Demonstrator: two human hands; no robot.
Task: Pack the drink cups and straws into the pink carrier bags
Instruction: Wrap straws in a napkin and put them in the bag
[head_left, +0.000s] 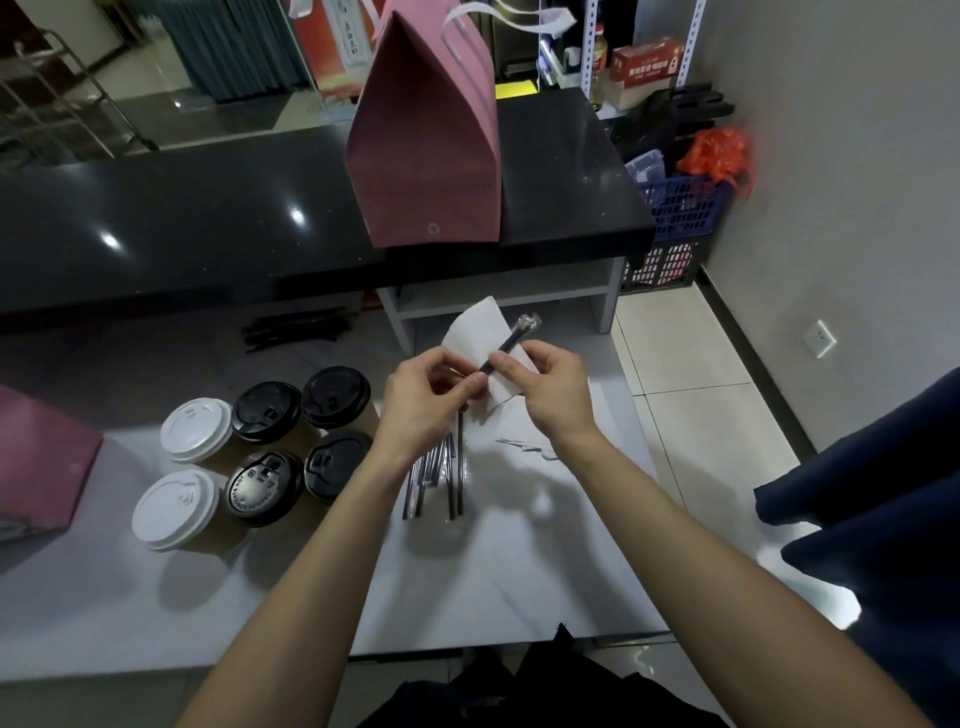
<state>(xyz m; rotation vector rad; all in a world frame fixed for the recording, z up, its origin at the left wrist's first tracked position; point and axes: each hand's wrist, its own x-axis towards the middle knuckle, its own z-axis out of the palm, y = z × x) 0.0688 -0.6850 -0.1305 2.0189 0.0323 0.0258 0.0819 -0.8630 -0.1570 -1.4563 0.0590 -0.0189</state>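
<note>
Both hands work just above the desk: the left hand and right hand pinch one wrapped straw together with a white napkin, fingers clamped on both. More straws lie just below the fingers, six cups to their left, the pink bag beyond. Best keep straw and napkin aligned, rolled snugly before bagging

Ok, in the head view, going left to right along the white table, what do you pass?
Pink bag at the left edge → white-lidded cups → black-lidded cups → left hand → wrapped straw pinched with a napkin → right hand.
</note>
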